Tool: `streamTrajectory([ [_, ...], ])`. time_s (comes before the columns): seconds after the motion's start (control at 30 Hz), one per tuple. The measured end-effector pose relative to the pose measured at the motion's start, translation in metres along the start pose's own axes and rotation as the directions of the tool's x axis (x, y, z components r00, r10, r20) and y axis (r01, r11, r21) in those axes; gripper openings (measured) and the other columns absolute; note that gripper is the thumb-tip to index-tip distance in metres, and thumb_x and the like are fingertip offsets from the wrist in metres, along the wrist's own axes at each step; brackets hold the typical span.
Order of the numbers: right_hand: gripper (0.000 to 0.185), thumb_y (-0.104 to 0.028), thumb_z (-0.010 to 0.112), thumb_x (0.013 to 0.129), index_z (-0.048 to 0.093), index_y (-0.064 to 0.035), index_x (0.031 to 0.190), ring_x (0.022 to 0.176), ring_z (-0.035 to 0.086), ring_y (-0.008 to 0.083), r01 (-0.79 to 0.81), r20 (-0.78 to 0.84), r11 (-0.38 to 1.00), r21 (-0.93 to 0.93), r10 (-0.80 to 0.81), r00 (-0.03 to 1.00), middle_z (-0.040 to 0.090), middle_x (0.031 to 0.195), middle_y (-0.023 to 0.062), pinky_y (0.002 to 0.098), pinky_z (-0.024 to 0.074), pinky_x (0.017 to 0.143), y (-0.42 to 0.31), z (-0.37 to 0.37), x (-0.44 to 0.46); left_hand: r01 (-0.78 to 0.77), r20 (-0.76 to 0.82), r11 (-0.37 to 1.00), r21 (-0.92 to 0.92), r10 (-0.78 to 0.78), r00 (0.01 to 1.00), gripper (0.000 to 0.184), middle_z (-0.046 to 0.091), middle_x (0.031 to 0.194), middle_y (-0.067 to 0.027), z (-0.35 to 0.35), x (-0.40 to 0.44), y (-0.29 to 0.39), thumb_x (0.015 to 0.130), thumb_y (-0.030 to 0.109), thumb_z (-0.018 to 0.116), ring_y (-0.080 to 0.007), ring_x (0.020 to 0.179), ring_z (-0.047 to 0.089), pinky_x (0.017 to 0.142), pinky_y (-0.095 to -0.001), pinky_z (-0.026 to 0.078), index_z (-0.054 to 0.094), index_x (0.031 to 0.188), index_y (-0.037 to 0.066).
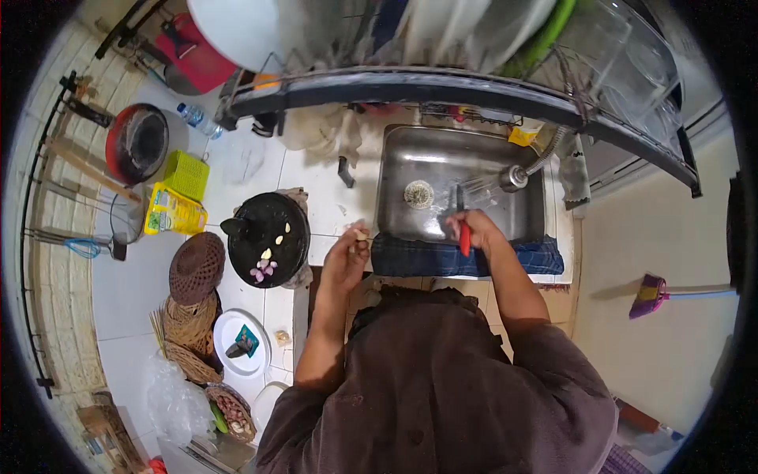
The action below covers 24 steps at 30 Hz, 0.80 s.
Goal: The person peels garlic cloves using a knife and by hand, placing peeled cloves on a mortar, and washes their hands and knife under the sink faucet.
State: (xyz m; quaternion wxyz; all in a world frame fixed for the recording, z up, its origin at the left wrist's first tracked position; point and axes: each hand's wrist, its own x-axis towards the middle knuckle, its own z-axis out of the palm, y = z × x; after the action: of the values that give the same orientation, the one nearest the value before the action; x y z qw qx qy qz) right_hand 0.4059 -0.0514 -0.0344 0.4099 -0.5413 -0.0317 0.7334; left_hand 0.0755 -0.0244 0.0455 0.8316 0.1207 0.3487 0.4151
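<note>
A red-handled knife [465, 239] is gripped in the right hand [480, 230], its blade pointed out over the metal sink [442, 150], where water is sprayed from the tap [515, 177] and a round drain strainer [418, 194] is set in the bottom. A small pale piece [362, 235] is pinched in the fingertips of the left hand [344, 262], near the sink's left edge. In the black stone mortar [264, 212], farther left on the worktop [328, 207], a few pale cloves [265, 254] and a cluster of purple shallots [264, 271] are held, and a dark pestle [234, 227] is rested at its left side. On the white plate [225, 328], a teal packet [249, 340] is partly covered by a dark object [236, 349] that cannot be made out. Small reddish bulbs [234, 411] are contained in a round basket [250, 434], beside a clear plastic bag [175, 399]. Above the sink, plates are stood in the dish rack [395, 81].
</note>
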Motion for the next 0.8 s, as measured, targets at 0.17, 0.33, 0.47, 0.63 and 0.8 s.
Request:
streamTrajectory([
  [0.17,0.014,-0.015,0.05,0.091,0.058,-0.0038,0.093,0.046,0.048,0.0114,0.167,-0.059,0.82,0.547,-0.161,0.985,0.054,0.061,0.0039,0.0246,0.0404,0.04,-0.04,-0.013,0.011,0.182,0.111,0.969,0.167,-0.202,0.973,0.02,0.057,0.09,-0.0058,0.059,0.047,-0.045,0.093,0.016,0.05,-0.0096,0.068,0.051,0.057,-0.0212,0.044,0.052,0.108,0.002],
  [0.33,0.015,-0.017,0.05,0.089,0.057,-0.0057,0.096,0.055,0.049,0.0107,0.357,-0.05,0.868,0.345,-0.363,0.93,0.059,0.078,0.0045,0.0236,0.0364,0.039,-0.035,-0.028,-0.001,0.281,0.027,0.907,0.312,-0.304,0.952,0.018,0.062,0.1,-0.0165,0.101,0.116,-0.106,0.095,0.018,0.048,-0.0119,0.064,0.05,0.055,-0.0221,0.044,0.05,0.103,0.001],
  [0.47,0.014,-0.016,0.048,0.089,0.057,-0.0067,0.094,0.053,0.047,0.0111,0.328,-0.143,0.862,0.386,-0.296,0.945,0.055,0.072,0.002,0.0239,0.036,0.041,-0.032,-0.042,-0.038,0.418,-0.138,0.845,0.332,-0.395,0.908,0.014,0.055,0.078,-0.0086,0.158,0.151,-0.148,0.095,0.016,0.047,-0.0125,0.062,0.051,0.049,-0.0223,0.043,0.052,0.095,0.004],
  [0.63,0.012,-0.02,0.056,0.089,0.053,-0.0082,0.088,0.049,0.044,0.011,0.407,-0.294,0.865,0.295,-0.323,0.9,0.049,0.066,0.0007,0.0246,0.0353,0.041,-0.04,-0.066,-0.061,0.364,-0.074,0.853,0.374,-0.364,0.928,0.015,0.053,0.064,-0.0054,0.187,0.184,-0.189,0.091,0.018,0.052,-0.013,0.042,0.039,0.039,-0.0266,0.03,0.057,0.088,0.004],
  [0.8,0.014,-0.02,0.061,0.086,0.052,-0.0087,0.088,0.044,0.044,0.0109,0.456,-0.313,0.845,0.279,-0.369,0.875,0.05,0.067,0.0008,0.0245,0.034,0.039,-0.03,-0.079,-0.051,0.261,-0.072,0.904,0.339,-0.251,0.965,0.019,0.059,0.071,-0.0059,0.177,0.202,-0.202,0.09,0.023,0.055,-0.0142,0.048,0.049,0.039,-0.0281,0.035,0.06,0.094,0.005],
])
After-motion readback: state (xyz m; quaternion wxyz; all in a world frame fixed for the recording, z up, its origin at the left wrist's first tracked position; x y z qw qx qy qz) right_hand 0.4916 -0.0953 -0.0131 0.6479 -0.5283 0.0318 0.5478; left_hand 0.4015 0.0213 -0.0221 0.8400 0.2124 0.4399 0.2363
